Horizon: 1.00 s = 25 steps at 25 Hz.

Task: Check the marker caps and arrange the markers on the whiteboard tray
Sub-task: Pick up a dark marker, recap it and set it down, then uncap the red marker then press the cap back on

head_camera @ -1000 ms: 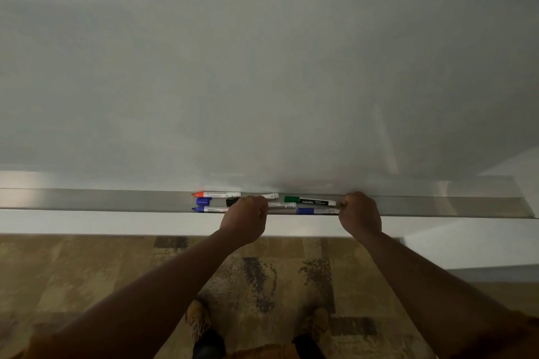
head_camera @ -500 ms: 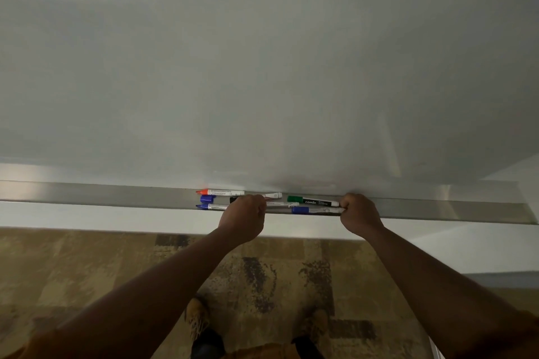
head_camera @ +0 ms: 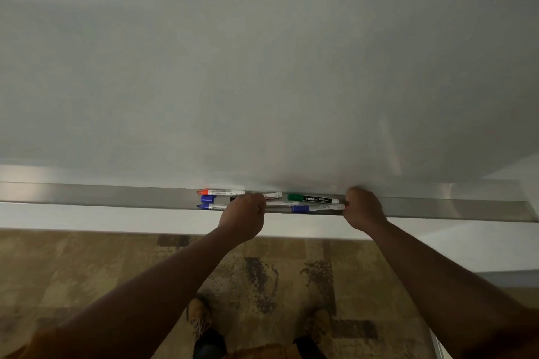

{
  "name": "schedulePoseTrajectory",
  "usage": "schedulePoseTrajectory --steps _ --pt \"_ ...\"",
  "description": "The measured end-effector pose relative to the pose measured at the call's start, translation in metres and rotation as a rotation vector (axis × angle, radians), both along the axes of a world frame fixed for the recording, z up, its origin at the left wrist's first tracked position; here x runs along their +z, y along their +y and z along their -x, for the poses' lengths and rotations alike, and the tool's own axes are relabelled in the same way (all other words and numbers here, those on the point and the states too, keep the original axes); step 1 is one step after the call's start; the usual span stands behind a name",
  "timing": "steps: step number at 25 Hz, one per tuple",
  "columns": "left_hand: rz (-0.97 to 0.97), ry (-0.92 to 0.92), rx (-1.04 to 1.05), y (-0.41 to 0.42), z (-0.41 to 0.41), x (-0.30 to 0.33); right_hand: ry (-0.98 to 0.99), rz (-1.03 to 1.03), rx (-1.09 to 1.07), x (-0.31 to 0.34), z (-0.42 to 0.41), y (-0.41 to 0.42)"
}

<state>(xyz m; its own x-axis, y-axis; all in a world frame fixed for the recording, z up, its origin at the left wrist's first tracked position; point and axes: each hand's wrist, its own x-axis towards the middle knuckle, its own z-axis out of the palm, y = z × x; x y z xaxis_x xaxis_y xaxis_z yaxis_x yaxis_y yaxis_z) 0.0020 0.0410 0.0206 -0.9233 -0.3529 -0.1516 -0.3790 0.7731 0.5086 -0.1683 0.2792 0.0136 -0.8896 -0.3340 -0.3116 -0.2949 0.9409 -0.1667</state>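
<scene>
Several markers lie in a cluster on the metal whiteboard tray (head_camera: pixel 116 197). An orange-capped marker (head_camera: pixel 221 192) is at the back left, with a blue cap (head_camera: pixel 207 199) and a blue-capped marker (head_camera: pixel 211 206) in front of it. A green-capped marker (head_camera: pixel 313 199) lies at the right, and a second blue-capped marker (head_camera: pixel 316 208) lies in front of that. My left hand (head_camera: pixel 243 217) is curled over the middle markers and hides them. My right hand (head_camera: pixel 363 207) is closed at the right ends of the green and blue markers.
The whiteboard (head_camera: pixel 262 67) fills the upper view. The tray runs bare to the left and to the right (head_camera: pixel 452 207) of the cluster. Below are a white ledge (head_camera: pixel 87 217), patterned carpet (head_camera: pixel 87 265) and my shoes (head_camera: pixel 199 315).
The view has shifted slightly. Both hands stay closed at the marker cluster, and the markers look a little more tightly lined up between them.
</scene>
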Motion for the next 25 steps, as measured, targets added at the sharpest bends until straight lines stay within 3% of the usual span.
schedulePoseTrajectory --steps 3,7,13,25 --pt "0.040 0.022 0.044 -0.007 -0.005 0.002 0.216 -0.119 0.080 0.000 -0.014 -0.001" --pt "0.251 0.010 0.014 -0.034 -0.017 0.000 0.367 0.048 0.338 0.010 -0.035 -0.019" --pt "0.537 -0.175 -0.180 -0.074 -0.019 0.002 0.323 0.361 0.571 0.024 -0.069 -0.088" --pt "0.636 -0.278 -0.311 -0.087 -0.012 -0.016 0.259 0.473 0.562 0.022 -0.085 -0.128"
